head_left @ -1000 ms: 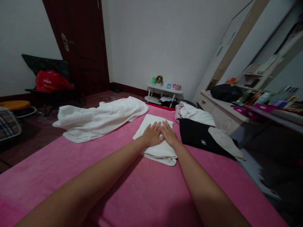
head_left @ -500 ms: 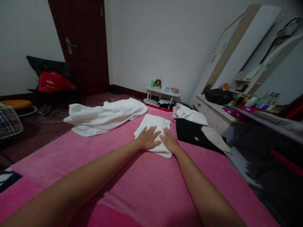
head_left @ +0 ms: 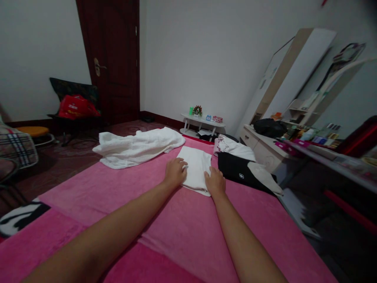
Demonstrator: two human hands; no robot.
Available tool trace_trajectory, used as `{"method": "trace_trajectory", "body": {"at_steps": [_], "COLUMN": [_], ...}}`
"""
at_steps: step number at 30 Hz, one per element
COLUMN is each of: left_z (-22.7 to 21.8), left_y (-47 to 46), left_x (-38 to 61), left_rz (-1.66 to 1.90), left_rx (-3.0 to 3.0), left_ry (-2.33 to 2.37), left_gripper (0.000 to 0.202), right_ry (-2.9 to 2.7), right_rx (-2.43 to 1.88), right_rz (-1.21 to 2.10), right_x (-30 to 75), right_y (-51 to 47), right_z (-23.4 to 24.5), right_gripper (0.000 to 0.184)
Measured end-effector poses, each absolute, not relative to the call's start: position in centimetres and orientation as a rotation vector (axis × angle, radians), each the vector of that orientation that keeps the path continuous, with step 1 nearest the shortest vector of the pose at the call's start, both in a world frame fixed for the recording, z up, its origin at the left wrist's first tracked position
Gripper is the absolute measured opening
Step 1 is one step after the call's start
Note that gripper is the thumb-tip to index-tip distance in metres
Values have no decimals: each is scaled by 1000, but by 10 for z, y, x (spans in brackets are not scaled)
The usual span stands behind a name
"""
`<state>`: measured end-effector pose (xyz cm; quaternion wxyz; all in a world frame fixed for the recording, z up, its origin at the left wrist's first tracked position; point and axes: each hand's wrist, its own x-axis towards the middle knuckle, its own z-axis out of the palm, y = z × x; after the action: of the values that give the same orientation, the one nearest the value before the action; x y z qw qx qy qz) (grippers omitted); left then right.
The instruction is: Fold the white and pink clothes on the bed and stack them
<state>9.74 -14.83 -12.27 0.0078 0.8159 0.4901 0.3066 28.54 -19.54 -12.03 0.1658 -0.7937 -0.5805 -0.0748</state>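
A folded white towel [head_left: 196,168] lies on the pink bedspread [head_left: 182,228] in front of me. My left hand [head_left: 175,171] is curled round the towel's left edge. At the towel's near right corner sits my right hand [head_left: 215,181], fingers bent onto the edge. Both arms reach forward across the bed.
A loose white towel [head_left: 138,144] is spread at the bed's far left. A black garment [head_left: 240,173] and a white one [head_left: 234,143] lie to the right of the folded towel. A cluttered dresser [head_left: 265,147] stands on the right, with a small white table [head_left: 203,120], a dark door [head_left: 114,59] and a red bag [head_left: 77,107] beyond.
My hands were flat and together on top of the folded towel. They have slid apart to its left and right edges and curled there. My view has risen and turned a little.
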Motion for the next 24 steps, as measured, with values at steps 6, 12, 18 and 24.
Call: {"method": "trace_trajectory", "body": {"at_steps": [6, 12, 18, 24], "left_z": [-121, -120, -124, -118], "left_y": [-146, -145, -151, -178], "left_x": [89, 86, 95, 119], "left_rz": [732, 683, 961, 1020], "left_rx": [2333, 2417, 2463, 2749], "left_ry": [2111, 1973, 1387, 793], "left_gripper": [52, 46, 30, 38], "right_ry": [-1586, -1652, -1514, -1481], "right_rx": [-2397, -2272, -1932, -1870], "right_rz": [-314, -126, 249, 415], "right_x": [291, 303, 316, 307], "right_y": [-198, -194, -179, -166], "right_z": [-115, -118, -128, -114], "right_gripper": [51, 46, 44, 55]}}
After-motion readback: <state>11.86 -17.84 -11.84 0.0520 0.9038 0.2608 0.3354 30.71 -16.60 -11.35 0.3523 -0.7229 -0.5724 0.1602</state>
